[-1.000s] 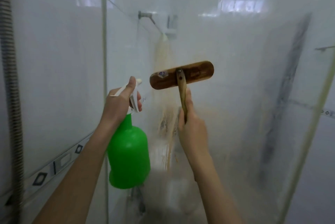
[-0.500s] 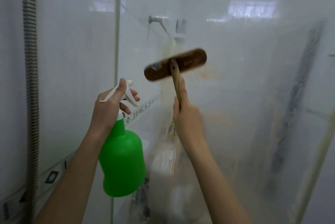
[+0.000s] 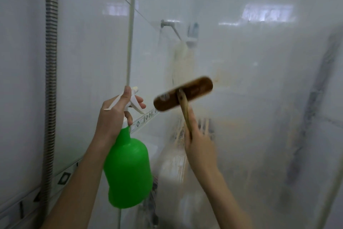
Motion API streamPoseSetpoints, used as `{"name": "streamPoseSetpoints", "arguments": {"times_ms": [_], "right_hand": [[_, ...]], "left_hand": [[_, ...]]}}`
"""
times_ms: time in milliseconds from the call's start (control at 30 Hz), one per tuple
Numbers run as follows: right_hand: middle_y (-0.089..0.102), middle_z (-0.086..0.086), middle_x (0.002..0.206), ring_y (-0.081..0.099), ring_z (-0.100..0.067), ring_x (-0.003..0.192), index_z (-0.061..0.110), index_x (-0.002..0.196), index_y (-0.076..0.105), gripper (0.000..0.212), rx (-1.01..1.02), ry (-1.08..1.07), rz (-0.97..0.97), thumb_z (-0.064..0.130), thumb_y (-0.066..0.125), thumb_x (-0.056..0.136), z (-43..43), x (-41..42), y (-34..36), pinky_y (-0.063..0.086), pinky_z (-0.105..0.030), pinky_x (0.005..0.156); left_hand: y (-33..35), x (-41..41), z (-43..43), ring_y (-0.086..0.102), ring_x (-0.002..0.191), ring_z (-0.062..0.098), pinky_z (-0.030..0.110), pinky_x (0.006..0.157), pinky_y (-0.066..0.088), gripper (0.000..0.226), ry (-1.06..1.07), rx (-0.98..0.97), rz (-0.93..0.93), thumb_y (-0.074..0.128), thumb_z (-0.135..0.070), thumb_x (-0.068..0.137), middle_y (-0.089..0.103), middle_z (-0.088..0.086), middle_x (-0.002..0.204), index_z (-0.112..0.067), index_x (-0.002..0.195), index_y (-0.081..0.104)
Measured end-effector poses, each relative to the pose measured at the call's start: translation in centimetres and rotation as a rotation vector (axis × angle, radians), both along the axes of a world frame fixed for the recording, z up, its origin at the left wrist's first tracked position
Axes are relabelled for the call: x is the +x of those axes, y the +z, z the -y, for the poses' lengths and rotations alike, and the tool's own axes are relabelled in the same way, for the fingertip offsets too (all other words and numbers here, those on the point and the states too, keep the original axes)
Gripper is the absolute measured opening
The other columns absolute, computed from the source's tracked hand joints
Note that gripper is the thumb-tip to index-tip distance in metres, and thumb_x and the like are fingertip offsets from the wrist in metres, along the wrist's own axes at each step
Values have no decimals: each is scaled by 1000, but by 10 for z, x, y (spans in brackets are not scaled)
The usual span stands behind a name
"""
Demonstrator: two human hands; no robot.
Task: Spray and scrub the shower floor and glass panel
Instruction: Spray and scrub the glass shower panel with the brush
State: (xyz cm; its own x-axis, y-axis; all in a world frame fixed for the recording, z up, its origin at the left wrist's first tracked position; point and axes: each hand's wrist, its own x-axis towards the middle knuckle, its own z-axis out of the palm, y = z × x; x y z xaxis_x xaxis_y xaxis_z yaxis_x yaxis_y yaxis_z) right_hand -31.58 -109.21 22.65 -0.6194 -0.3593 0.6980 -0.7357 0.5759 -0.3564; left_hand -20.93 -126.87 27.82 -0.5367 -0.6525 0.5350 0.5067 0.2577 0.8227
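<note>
The brush (image 3: pixel 193 89) has swept up and back down the glass panel (image 3: pixel 259 110) within the last second. It is now blurred and tilted, lower than before, just beside a brownish smear (image 3: pixel 221 78), so scrubbing of the glass looks well under way. The right hand (image 3: pixel 199 145) grips the brush handle, one finger laid along it. The left hand (image 3: pixel 113 115) still holds the green spray bottle (image 3: pixel 128 169) by its neck, fingers curled at the trigger. The shower floor is out of view.
</note>
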Motion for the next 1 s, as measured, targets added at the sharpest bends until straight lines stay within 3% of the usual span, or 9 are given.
{"name": "streamPoseSetpoints", "arguments": {"times_ms": [67,133,200,300,467,567,700,867,1000], "right_hand": [[62,-16,119,55,-34,117,43,149,-9,64,7,19,-24,29,34,104,1,-3,-4,53,-50,85],[62,-7,78,60,-29,70,41,151,-7,63,-12,9,-107,29,33,104,24,-17,39,53,-44,66],[54,-7,67,51,-26,54,35,154,-1,60,43,0,-193,28,32,104,47,-25,92,48,-39,54],[54,-7,67,52,-26,54,34,155,1,60,77,-3,-213,27,32,104,49,-25,121,48,-38,53],[66,-14,93,64,-31,79,35,152,-6,63,66,21,-71,26,36,105,-7,0,2,49,-43,58],[57,-6,67,58,-26,56,37,152,-3,62,7,62,-137,29,35,104,2,-21,29,52,-41,51],[58,-8,68,57,-27,57,37,153,2,60,-170,22,-144,31,35,104,8,-37,97,53,-41,56],[48,0,53,49,-19,44,38,153,-1,64,-161,33,-15,31,37,102,-41,-13,0,44,-35,44],[52,-2,59,53,-20,50,38,154,1,62,-205,-18,-102,32,37,103,-35,-41,58,47,-34,49]], "left_hand": [[0,2,0,43,39,10,15,45,40,53,4,11,-4,45,-52,101,79,6,87,-10,88,76],[0,3,-1,44,40,10,15,44,40,53,11,12,6,45,-52,101,79,7,87,-11,88,76],[1,2,-3,45,40,9,15,44,41,53,13,9,18,45,-51,102,79,7,89,-10,90,76],[6,1,-8,46,40,7,15,43,41,50,15,-2,11,44,-49,103,78,10,91,-9,97,75],[11,7,-9,44,39,10,15,44,40,52,11,-13,-34,44,-50,102,79,8,88,-10,90,75],[7,9,-11,44,39,10,14,43,39,54,28,-25,-11,43,-50,102,79,7,89,-8,91,76],[6,5,-16,45,39,8,14,43,40,54,28,-26,13,45,-51,101,79,9,90,-7,95,76],[11,5,-19,46,41,10,15,43,40,55,-16,-11,-36,48,-61,90,78,8,90,-14,94,76],[10,0,-25,44,39,10,16,45,41,56,-33,-18,-21,48,-59,92,78,11,91,-10,94,76]]}}
